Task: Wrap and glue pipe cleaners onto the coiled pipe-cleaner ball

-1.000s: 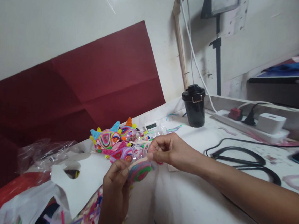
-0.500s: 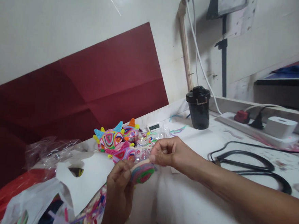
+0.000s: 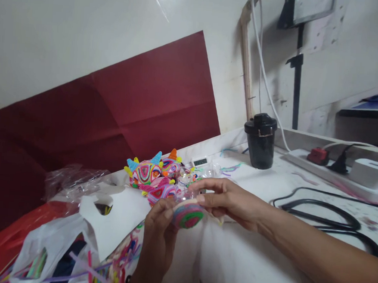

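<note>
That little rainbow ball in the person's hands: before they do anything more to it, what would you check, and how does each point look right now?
1. Rainbow ball gripped: ok, the left hand pinches it from below.
2. Right hand in contact: ok, its fingertips rest on the ball's top edge.
3. Loose end of the winding under control: cannot tell, the fingers hide it.
4. Ball held above the white table: ok.
5. Finished spiky figures out of the way: ok, they lie just behind the hands, untouched.
6. Black cable away from the work: ok, it lies off to the right.
</note>
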